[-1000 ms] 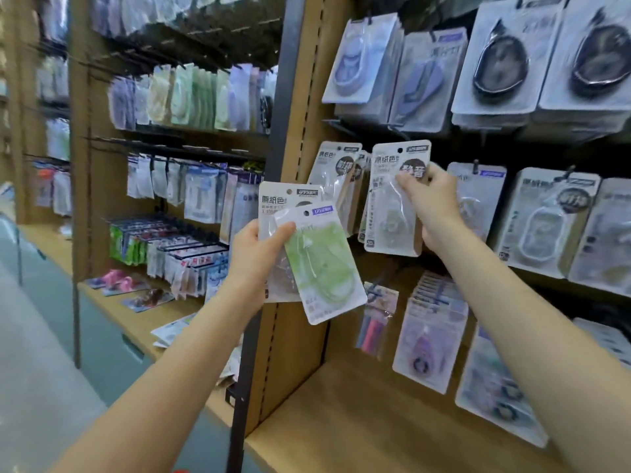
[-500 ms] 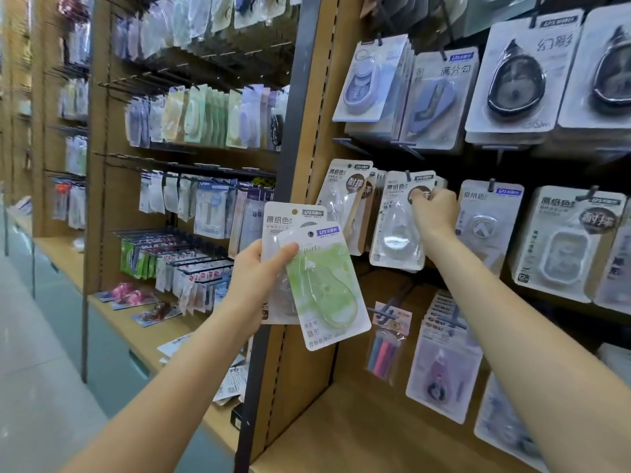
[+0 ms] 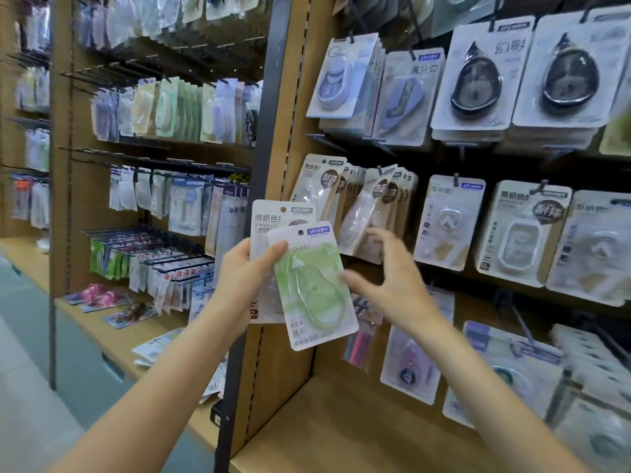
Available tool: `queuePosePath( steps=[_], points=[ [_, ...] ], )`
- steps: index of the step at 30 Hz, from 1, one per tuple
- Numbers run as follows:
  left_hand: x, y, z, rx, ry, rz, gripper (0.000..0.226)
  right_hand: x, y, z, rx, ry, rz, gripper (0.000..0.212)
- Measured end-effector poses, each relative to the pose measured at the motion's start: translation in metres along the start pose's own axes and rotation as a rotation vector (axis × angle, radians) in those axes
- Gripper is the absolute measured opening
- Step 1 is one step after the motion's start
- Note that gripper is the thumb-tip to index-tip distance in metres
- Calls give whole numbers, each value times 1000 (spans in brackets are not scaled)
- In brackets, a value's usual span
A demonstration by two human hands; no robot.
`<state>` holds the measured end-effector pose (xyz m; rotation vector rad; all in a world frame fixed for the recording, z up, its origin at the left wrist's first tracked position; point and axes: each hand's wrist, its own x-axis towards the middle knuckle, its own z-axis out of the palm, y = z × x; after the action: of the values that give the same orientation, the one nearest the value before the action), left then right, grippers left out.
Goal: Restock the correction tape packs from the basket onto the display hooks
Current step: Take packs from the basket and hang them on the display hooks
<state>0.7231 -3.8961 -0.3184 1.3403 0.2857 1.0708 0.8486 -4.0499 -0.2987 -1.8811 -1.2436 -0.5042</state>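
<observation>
My left hand (image 3: 244, 278) grips two correction tape packs fanned together: a green pack (image 3: 312, 288) in front and a white pack (image 3: 269, 218) behind it, thumb across the green card's top left. My right hand (image 3: 392, 285) is spread beside the green pack, with its thumb tip at the pack's right edge and its fingers relaxed, holding nothing. Just behind my right hand hang two rows of clear-bodied tape packs (image 3: 367, 216) on display hooks. The basket is out of view.
More hooked packs fill the pegboard: white ones (image 3: 447, 220) to the right, black teardrop ones (image 3: 478, 73) above, purple ones (image 3: 409, 363) below. A dark upright post (image 3: 259, 158) divides this bay from the left bay. A wooden shelf (image 3: 341, 428) runs beneath.
My right hand has let go of the clear pack, which now hangs on its hook, and has come down and left to the green pack. My left hand holds its two packs as before.
</observation>
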Motion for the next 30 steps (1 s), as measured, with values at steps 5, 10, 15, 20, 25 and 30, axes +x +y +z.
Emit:
queuePosePath(
  steps=[5,10,15,20,25,30],
  points=[
    [-18,5,43,-49,-120,-9,23,-31,-9,-7,321,-101,73,72],
    [-36,13,95,-96,-248,-49,24,-54,6,-54,203,-58,143,75],
    [-70,15,162,-146,-379,-145,21,-90,21,-116,22,14,270,84],
    [-118,28,233,-185,-524,-140,19,-131,36,-189,-139,75,364,95],
    [-155,38,286,-118,-622,-73,20,-178,63,-268,-255,486,386,79],
    [-179,41,317,-53,-710,12,20,-205,99,-343,-530,810,406,67]
  ],
)
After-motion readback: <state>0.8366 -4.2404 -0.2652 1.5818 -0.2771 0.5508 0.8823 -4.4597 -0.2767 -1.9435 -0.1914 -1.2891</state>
